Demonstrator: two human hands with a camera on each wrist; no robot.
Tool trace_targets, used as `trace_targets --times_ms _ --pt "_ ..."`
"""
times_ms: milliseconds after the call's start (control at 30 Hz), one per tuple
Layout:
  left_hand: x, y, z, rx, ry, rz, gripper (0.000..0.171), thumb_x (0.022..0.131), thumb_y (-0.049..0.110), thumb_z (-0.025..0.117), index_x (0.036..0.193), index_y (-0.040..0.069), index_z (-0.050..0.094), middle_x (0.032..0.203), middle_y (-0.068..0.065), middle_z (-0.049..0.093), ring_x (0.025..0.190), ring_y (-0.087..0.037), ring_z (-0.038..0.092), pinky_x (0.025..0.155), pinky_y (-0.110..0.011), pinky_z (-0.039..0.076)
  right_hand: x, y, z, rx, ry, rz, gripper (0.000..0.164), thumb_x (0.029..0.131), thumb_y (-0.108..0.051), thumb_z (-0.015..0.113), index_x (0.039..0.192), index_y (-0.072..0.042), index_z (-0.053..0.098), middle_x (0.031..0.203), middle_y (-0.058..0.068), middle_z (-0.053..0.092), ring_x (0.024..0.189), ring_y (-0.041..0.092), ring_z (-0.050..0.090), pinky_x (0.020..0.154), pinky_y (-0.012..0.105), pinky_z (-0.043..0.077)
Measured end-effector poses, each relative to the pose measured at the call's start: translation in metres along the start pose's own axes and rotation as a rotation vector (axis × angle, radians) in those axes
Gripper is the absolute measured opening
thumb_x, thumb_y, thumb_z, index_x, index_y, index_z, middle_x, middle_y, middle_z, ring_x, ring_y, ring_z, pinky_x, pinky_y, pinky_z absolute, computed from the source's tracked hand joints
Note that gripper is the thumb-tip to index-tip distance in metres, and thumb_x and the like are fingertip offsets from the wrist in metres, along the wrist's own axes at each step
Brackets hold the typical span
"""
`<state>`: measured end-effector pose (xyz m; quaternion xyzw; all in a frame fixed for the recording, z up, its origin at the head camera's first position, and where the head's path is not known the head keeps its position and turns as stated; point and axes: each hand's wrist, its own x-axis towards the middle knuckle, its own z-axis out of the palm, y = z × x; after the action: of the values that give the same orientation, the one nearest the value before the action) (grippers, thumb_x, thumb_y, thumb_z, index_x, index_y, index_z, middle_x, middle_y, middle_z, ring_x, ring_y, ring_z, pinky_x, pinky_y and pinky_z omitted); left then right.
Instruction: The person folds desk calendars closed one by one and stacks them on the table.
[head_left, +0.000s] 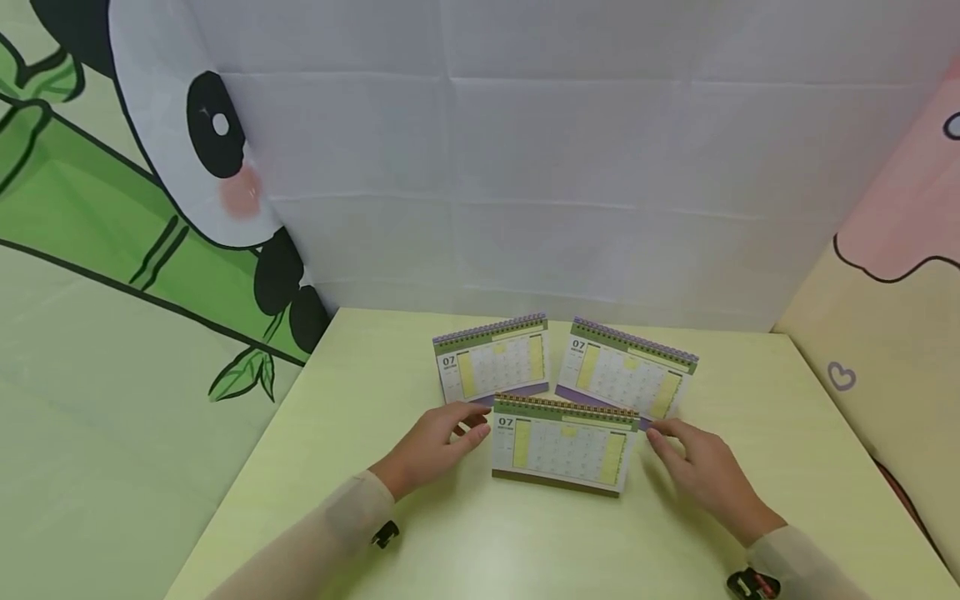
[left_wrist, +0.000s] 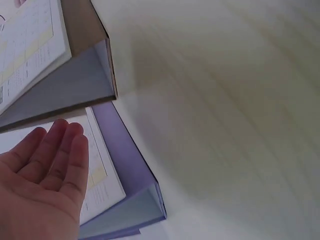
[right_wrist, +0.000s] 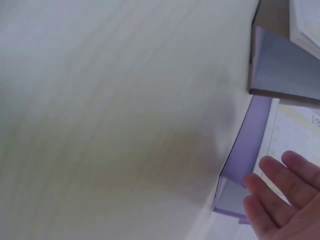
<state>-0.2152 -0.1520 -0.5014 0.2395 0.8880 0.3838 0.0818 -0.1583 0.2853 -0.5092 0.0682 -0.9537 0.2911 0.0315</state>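
Three desk calendars with spiral tops stand on the table, each page marked 07. The front one, a brown-based calendar (head_left: pixel 567 446), stands between the two hands. Behind it are a purple-based calendar at the left (head_left: pixel 497 362) and another purple-based calendar at the right (head_left: pixel 627 372), angled toward each other. The left hand (head_left: pixel 433 446) is beside the front calendar's left edge, its fingers loosely bent; the left wrist view shows its palm (left_wrist: pixel 42 200) with nothing in it. Near the front calendar's right edge is the right hand (head_left: pixel 703 471), fingers extended and holding nothing in the right wrist view.
The pale yellow table (head_left: pixel 480 542) runs back to a creased white cloth backdrop (head_left: pixel 562 150). A cartoon panda print (head_left: pixel 217 125) covers the left side, and a pink and cream printed panel (head_left: pixel 885 333) borders the right. Small dark devices sit at both wrists.
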Motion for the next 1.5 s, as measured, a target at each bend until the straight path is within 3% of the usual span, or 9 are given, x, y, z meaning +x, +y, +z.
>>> trace_targets --times_ms 200,367,500,667,867,1067,1167,1333,1500 --pt "0.007 0.003 0.014 -0.069 0.013 0.067 0.033 0.123 0.037 0.064 0.137 0.011 0.08 0.134 -0.005 0.085 0.121 -0.022 0.079 0.107 -0.038 0.068 -0.002 -0.01 0.006 0.14 0.019 0.039 0.047 0.127 -0.04 0.056 0.152 -0.005 0.076 0.149 0.025 0.081 0.137 0.052 0.078 0.109 0.071 0.066" --pt "0.01 0.001 0.02 -0.131 0.001 0.111 0.029 0.121 0.031 0.069 0.13 0.007 0.083 0.129 -0.008 0.087 0.115 -0.021 0.081 0.103 -0.032 0.068 -0.001 -0.017 0.008 0.201 0.044 0.041 0.049 0.128 -0.039 0.054 0.154 -0.002 0.074 0.15 0.026 0.08 0.139 0.052 0.077 0.113 0.072 0.064" --pt "0.014 0.001 0.025 -0.17 -0.008 0.144 0.027 0.119 0.026 0.071 0.126 0.004 0.085 0.126 -0.011 0.088 0.11 -0.014 0.08 0.101 -0.028 0.067 0.001 -0.022 0.01 0.251 0.062 0.064 0.05 0.128 -0.038 0.053 0.154 -0.001 0.074 0.151 0.026 0.08 0.143 0.05 0.076 0.113 0.067 0.065" --pt "0.019 -0.001 0.027 -0.206 -0.026 0.133 0.025 0.118 0.022 0.073 0.123 0.002 0.087 0.121 -0.013 0.09 0.098 -0.004 0.072 0.093 -0.021 0.063 0.004 -0.028 0.012 0.301 0.063 0.113 0.052 0.129 -0.036 0.05 0.159 0.001 0.07 0.156 0.027 0.076 0.147 0.05 0.073 0.117 0.064 0.063" --pt "0.021 -0.006 0.028 -0.223 -0.027 0.123 0.024 0.118 0.022 0.074 0.113 0.003 0.087 0.114 -0.015 0.089 0.087 -0.005 0.063 0.078 -0.02 0.055 0.007 -0.032 0.012 0.367 0.053 0.193 0.056 0.13 -0.039 0.048 0.163 0.003 0.066 0.159 0.029 0.074 0.148 0.049 0.072 0.124 0.066 0.06" --pt "0.022 -0.009 0.027 -0.21 -0.039 0.145 0.025 0.119 0.024 0.073 0.111 0.005 0.086 0.113 -0.014 0.089 0.088 -0.004 0.064 0.078 -0.021 0.056 0.005 -0.03 0.018 0.461 0.039 0.248 0.057 0.13 -0.036 0.047 0.163 0.008 0.064 0.155 0.028 0.076 0.143 0.042 0.076 0.127 0.064 0.058" --pt "0.02 -0.009 0.027 -0.199 -0.047 0.16 0.024 0.119 0.023 0.073 0.112 0.004 0.086 0.112 -0.014 0.089 0.09 -0.002 0.064 0.078 -0.021 0.057 0.004 -0.03 0.024 0.499 0.052 0.261 0.054 0.13 -0.032 0.048 0.162 0.009 0.065 0.157 0.027 0.076 0.139 0.033 0.079 0.126 0.053 0.061" --pt "0.018 -0.008 0.028 -0.199 -0.037 0.162 0.023 0.118 0.02 0.074 0.114 0.002 0.087 0.113 -0.015 0.089 0.091 -0.001 0.063 0.078 -0.02 0.058 0.002 -0.033 0.032 0.522 0.165 0.305 0.044 0.126 -0.03 0.059 0.15 0.002 0.078 0.142 0.02 0.085 0.114 0.0 0.078 0.103 0.019 0.062" --pt "0.018 -0.005 0.027 -0.21 -0.036 0.167 0.023 0.118 0.02 0.074 0.112 0.001 0.086 0.112 -0.016 0.088 0.091 0.0 0.064 0.078 -0.02 0.059 0.0 -0.033 0.039 0.592 0.269 0.304 0.038 0.124 -0.024 0.065 0.141 0.004 0.082 0.132 0.011 0.089 0.099 -0.011 0.077 0.094 0.011 0.063"
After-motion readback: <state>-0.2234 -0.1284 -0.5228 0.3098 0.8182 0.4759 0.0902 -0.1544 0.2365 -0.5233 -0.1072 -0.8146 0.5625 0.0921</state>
